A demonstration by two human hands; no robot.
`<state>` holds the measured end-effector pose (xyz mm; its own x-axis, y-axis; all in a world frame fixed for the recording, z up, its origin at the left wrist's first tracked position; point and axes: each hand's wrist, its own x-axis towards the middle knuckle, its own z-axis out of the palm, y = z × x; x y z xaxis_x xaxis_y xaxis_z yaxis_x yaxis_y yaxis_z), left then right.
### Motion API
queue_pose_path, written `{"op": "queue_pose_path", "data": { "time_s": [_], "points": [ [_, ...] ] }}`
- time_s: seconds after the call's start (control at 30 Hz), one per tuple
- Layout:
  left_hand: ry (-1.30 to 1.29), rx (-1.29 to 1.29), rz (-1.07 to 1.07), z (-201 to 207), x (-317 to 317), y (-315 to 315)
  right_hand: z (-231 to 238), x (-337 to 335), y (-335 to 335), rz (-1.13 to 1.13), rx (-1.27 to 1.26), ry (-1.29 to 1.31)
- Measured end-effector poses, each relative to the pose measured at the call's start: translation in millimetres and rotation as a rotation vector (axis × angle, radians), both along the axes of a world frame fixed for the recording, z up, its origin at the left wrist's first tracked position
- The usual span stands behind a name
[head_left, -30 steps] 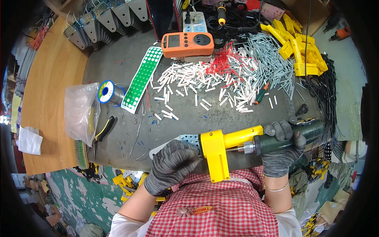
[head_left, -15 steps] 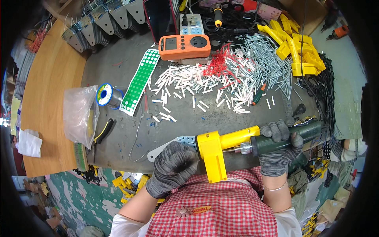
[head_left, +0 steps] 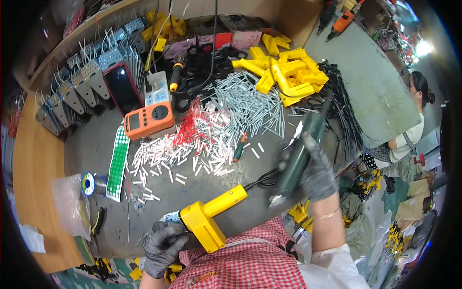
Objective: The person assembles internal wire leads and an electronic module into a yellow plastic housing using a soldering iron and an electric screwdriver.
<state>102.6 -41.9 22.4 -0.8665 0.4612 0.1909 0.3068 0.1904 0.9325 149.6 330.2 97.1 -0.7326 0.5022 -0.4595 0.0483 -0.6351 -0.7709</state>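
Observation:
My left hand (head_left: 163, 243), in a grey glove, is closed at the near edge of the bench on a yellow plastic housing (head_left: 204, 229) with a metal bracket (head_left: 172, 217) attached. The housing's tubular handle points up and right, and a black cable (head_left: 267, 179) shows at its end. To the right, my gloved right hand (head_left: 317, 171) grips a dark green electric screwdriver (head_left: 299, 154), held tilted and well apart from the housing. Its lower end is blurred, and some of my right fingers are hidden behind it.
White sleeves (head_left: 159, 154), red wires (head_left: 190, 125) and long screws (head_left: 250, 103) lie heaped mid-bench. Behind them are more yellow housings (head_left: 293, 72), an orange meter (head_left: 149, 120) and a phone (head_left: 122, 85). Pliers (head_left: 99, 221) and a solder spool (head_left: 91, 184) lie left. A person (head_left: 414, 120) is at far right.
The screwdriver has come away from the yellow housing, carried right and away from me by my right hand. My left hand keeps hold of the housing. The whole view has shifted and turned.

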Motion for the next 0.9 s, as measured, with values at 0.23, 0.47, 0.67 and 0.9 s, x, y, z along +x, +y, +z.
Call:
{"op": "queue_pose_path", "data": {
  "time_s": [0.23,0.47,0.67,0.9],
  "points": [
    [0.771,-0.482,-0.326,29,6,32,-72,2,111,0.018,1.805,-0.507],
    [0.771,-0.583,-0.531,85,-23,6,-73,7,108,0.702,1.661,-0.457],
    [-0.032,-0.087,-0.392,93,-61,-64,-25,-79,-53,0.965,1.112,0.155],
    [0.265,-0.566,-0.004,43,-85,-110,-33,-231,-137,0.454,1.605,0.43]
  ]
}}
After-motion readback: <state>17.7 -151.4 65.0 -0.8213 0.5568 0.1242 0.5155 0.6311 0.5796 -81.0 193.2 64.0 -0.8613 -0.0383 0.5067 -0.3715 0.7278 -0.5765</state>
